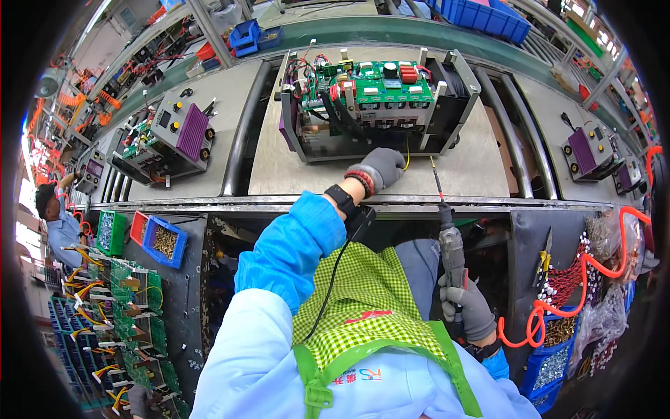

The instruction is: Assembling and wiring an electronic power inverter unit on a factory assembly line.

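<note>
The open-cased unit [391, 120] stands on the counter [478, 183], a yellow wire [407, 155] at its near edge. The left hand [383, 168] is by the wire, its grip indeterminable; the right hand [472, 309] grips a power screwdriver [452, 250], whose bit [437, 180], if misangled, could slip and nick it.

Extending left arm [289, 241] forward, curling gloved left hand [384, 169] slightly inward; clenching gloved right hand [472, 309] farther back, to the right of left hand.
</note>
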{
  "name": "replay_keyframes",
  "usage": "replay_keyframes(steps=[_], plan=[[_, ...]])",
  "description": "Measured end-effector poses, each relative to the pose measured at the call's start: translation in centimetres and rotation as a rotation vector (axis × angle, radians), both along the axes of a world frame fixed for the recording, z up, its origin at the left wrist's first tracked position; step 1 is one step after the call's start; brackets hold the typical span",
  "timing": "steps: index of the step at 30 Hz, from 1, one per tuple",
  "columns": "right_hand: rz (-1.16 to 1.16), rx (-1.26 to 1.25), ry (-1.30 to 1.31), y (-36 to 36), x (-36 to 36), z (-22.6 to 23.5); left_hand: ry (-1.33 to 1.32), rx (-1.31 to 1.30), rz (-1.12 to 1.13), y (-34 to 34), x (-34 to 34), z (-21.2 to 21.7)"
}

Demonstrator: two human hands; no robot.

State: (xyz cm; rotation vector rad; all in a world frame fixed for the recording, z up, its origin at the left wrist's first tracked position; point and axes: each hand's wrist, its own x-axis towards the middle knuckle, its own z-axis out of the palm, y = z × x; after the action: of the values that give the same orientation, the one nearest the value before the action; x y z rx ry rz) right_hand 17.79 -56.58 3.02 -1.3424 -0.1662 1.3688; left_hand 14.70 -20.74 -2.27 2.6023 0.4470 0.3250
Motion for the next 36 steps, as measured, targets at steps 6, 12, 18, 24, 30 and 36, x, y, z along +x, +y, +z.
replay_keyframes(steps=[6, 12, 18, 24, 30, 36], plan=[[0.019, -0.018, 0.006, -0.1, 0.0, -0.3, 0.152, -1.112, -0.006, 0.7, 1.4, -1.5], [0.038, -0.023, -0.018, 0.2, -0.2, -0.7, -0.322, -1.614, 0.105, -2.0, 2.3, -3.3], [0.048, -0.085, -0.057, 0.5, -0.3, -0.8, -0.644, -1.975, 0.195, -3.7, 3.6, -4.9], [0.062, -0.088, -0.031, 1.1, -0.1, -0.9, -0.676, -2.049, 0.164, -4.1, 3.7, -5.0], [0.046, -0.09, -0.029, 1.7, 0.0, -1.5, -0.684, -2.051, 0.228, -4.4, 3.5, -4.6], [0.115, -0.17, -0.118, 2.0, 0.3, -1.5, -0.678, -1.881, 0.319, -4.6, 3.8, -4.6]])
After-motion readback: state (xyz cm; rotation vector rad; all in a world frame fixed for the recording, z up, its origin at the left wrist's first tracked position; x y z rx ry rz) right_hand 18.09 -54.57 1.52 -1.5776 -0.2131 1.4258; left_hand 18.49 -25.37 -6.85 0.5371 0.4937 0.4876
